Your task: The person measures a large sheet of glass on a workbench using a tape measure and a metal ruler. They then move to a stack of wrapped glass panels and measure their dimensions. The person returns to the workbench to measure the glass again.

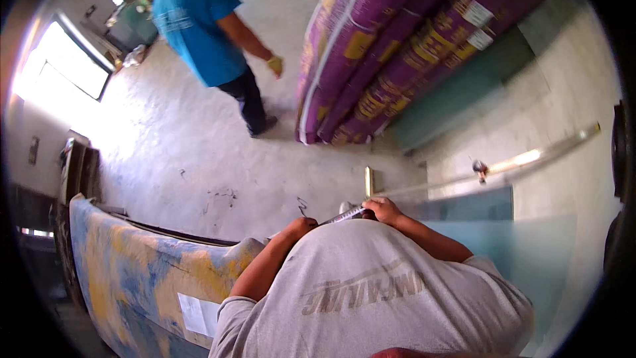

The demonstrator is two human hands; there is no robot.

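Note:
A slim, pale strip with dark marks [349, 214] stretches in front of my belly; its exact kind is too small to make out. My right hand [383, 211] is closed round its right end. At its left end my left hand [303, 227] is closed too, mostly hidden behind my grey shirt. Just beyond the left hand, a thin black bent piece [302, 205] shows against the floor. Behind my right hand a short gold-coloured bar [369, 181] stands out.
Ahead, a person in a blue shirt [195, 23] walks on the pale floor [172, 152]. Purple wrapped bundles [371, 59] lean ahead to the right. A long gold-edged strip [530, 156] and glass sheets [477, 205] lie right. A blue-yellow padded cover [146, 258] lies left.

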